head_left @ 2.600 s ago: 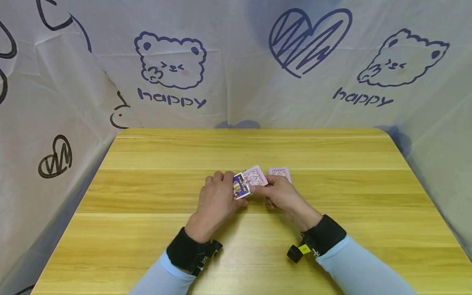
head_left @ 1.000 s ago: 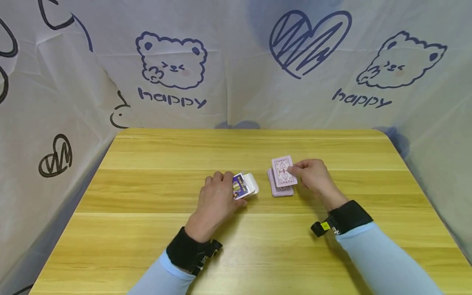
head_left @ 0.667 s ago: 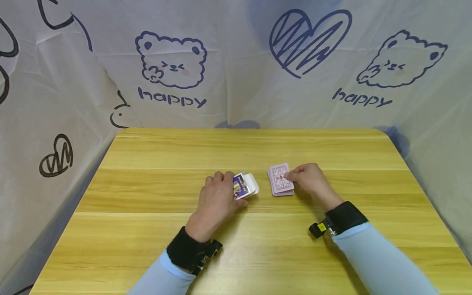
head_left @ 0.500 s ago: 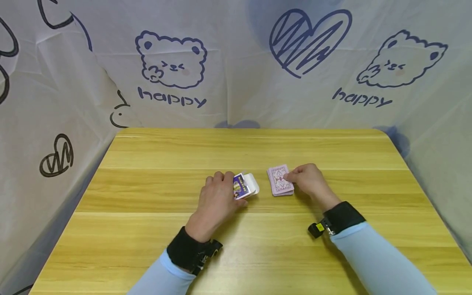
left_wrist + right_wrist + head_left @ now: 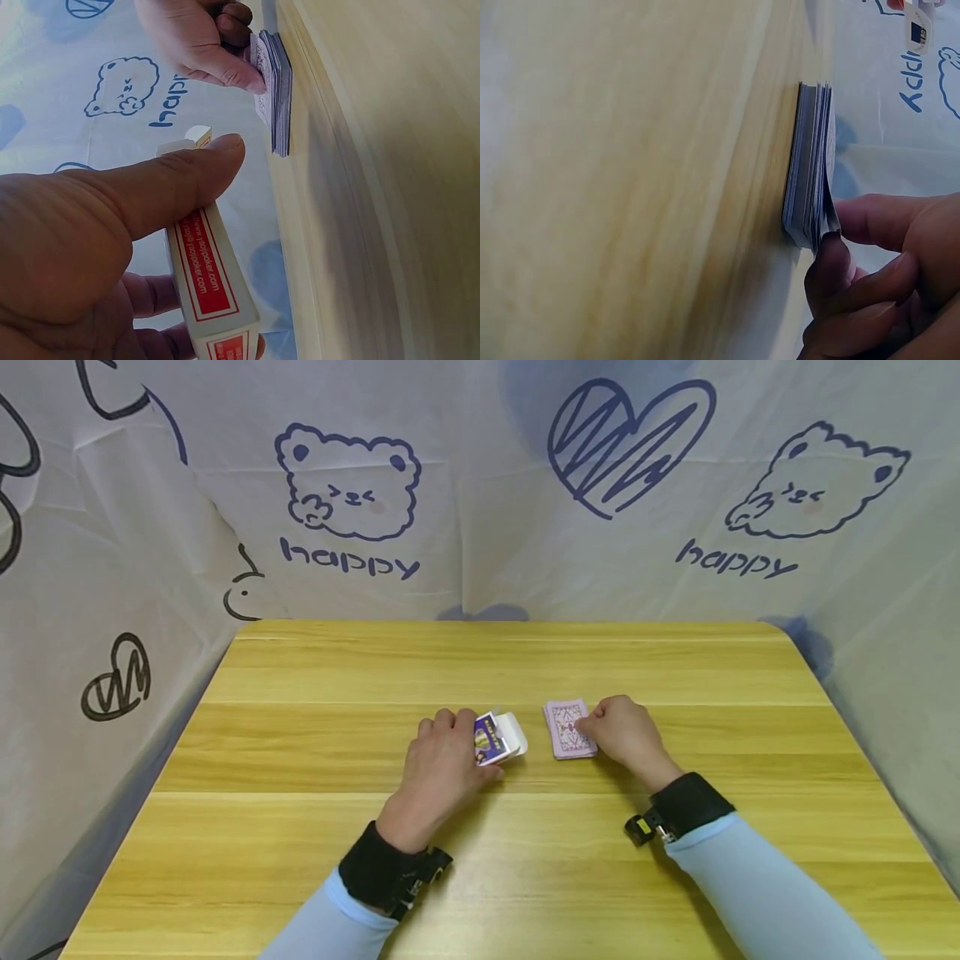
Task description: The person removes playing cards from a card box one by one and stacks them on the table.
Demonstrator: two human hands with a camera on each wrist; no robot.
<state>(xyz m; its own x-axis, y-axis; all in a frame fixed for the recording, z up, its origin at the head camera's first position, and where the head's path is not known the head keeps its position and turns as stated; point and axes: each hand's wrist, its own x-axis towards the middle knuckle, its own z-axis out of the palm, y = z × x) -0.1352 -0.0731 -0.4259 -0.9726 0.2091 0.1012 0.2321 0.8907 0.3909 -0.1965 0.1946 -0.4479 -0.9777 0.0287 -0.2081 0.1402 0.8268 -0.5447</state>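
In the head view my left hand [image 5: 441, 768] grips a card box [image 5: 491, 741], white with a purple and yellow face, its flap end pointing right. The left wrist view shows the box's red-printed side [image 5: 202, 266], with my thumb along it and fingers behind. Just right of the box lies a stack of playing cards [image 5: 567, 731], pinkish patterned backs up. My right hand [image 5: 628, 733] is at the stack's right edge. In the right wrist view its thumb and index finger pinch the lifted corner of the top playing card [image 5: 830, 217]; whether more than one card is pinched, I cannot tell.
Both hands work over a light wooden table [image 5: 480, 877]. Behind and beside it hangs a white cloth [image 5: 495, 527] with drawn bears, hearts and lettering. A black strap with a camera sits on each wrist.
My right hand has moved from the box to the stack, carrying cards, and lowered them onto it. The cards are now lined up more evenly. My left hand and the box have stayed put.
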